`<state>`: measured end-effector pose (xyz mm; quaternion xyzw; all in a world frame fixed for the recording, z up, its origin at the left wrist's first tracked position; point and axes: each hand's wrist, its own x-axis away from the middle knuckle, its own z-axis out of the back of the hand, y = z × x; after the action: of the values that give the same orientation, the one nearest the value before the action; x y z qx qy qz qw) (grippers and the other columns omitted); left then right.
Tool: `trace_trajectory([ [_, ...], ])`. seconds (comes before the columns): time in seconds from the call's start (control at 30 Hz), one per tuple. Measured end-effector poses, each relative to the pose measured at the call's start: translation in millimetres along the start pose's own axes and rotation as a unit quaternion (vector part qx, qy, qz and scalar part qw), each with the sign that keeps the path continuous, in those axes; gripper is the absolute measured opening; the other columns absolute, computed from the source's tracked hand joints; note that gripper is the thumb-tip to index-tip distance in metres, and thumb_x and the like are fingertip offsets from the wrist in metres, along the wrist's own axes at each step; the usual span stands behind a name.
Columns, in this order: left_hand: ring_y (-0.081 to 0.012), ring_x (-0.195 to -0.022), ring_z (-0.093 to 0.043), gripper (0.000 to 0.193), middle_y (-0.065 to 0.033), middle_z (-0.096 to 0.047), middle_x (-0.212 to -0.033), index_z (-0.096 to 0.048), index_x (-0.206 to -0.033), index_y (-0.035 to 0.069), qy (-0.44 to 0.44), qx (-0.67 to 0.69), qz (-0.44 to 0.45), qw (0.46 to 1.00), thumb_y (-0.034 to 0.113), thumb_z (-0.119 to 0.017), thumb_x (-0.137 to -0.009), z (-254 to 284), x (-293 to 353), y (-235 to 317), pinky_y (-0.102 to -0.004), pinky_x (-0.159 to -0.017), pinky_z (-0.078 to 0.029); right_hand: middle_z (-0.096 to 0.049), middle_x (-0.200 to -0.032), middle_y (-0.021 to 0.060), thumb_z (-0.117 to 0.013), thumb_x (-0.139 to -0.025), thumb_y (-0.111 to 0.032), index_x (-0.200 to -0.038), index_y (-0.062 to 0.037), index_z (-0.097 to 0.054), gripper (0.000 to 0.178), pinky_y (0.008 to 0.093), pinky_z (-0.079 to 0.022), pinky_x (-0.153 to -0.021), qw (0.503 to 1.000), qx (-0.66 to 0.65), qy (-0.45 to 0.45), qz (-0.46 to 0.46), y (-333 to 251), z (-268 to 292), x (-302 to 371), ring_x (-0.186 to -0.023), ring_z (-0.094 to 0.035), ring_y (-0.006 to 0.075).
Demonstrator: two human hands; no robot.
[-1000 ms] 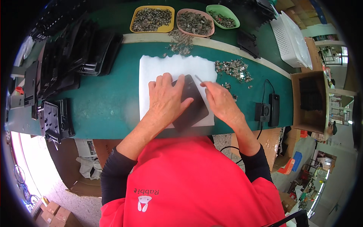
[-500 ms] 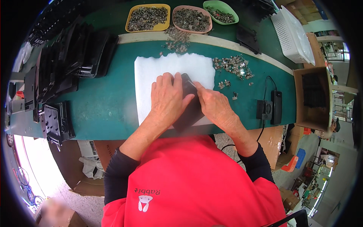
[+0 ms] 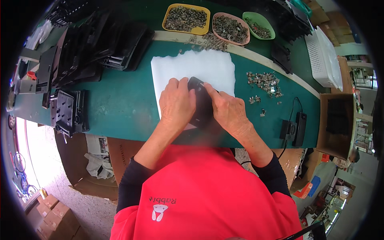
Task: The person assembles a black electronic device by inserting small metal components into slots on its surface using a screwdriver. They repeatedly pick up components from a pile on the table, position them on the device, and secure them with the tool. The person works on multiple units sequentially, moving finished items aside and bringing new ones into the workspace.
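Note:
A flat, dark rectangular plastic panel [image 3: 203,105] with rounded corners lies tilted over a white foam sheet [image 3: 214,66] on the green table. My left hand [image 3: 176,102] grips its left side, fingers together and thumb along the panel. On the opposite edge my right hand [image 3: 230,110] is closed, its index finger stretched toward the panel's upper corner. Whether a small part sits under that fingertip is too small to tell. Small metal clips [image 3: 266,83] lie loose on the table, right of the foam.
Yellow [image 3: 165,25], pink [image 3: 248,37] and green [image 3: 273,35] trays of small metal parts stand at the back. Black plastic housings [image 3: 138,50] are stacked on the left. A black adapter with a cable [image 3: 300,129], a cardboard box [image 3: 336,151] and a white basket [image 3: 320,54] are on the right.
The view has shifted, so the table's things appear farther right. My left thumb has drawn in toward its fingers, and the panel stands more upright in the picture. Both hands stay on it.

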<state>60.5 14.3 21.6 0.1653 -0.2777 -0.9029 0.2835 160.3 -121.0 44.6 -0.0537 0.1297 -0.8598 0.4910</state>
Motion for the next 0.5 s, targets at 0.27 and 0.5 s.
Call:
trace_trajectory([
  [0.27, -0.0312, -0.086, -0.059, 0.035, -0.0137, -0.058, -0.09, -0.064, -0.117, 0.001, 0.016, -0.023, -0.041, 0.999, 0.018, -0.067, -0.087, -7.7, -1.9, -4.9, -0.0419, -0.074, -0.049, -0.066, -0.081, 0.0108, -0.055, -0.085, -0.008, -0.133, -0.0138, -0.053, 0.049, 0.0421, -0.055, -0.062, 0.998, 0.034, -0.041, -0.013, -0.1, -1.5, -1.6, -0.069, -0.068, 0.0322],
  [0.5, -0.03, -0.084, -0.06, 0.035, -0.0126, -0.058, -0.088, -0.064, -0.118, 0.001, -0.021, -0.007, -0.03, 0.999, 0.017, -0.065, -0.087, -5.6, -5.8, -5.4, -0.0412, -0.071, -0.049, -0.066, -0.077, 0.0131, -0.053, -0.086, -0.004, -0.136, -0.0112, -0.052, 0.05, 0.0436, -0.055, -0.061, 0.998, 0.046, -0.05, -0.009, -2.2, -2.3, -5.2, -0.068, -0.067, 0.0336],
])
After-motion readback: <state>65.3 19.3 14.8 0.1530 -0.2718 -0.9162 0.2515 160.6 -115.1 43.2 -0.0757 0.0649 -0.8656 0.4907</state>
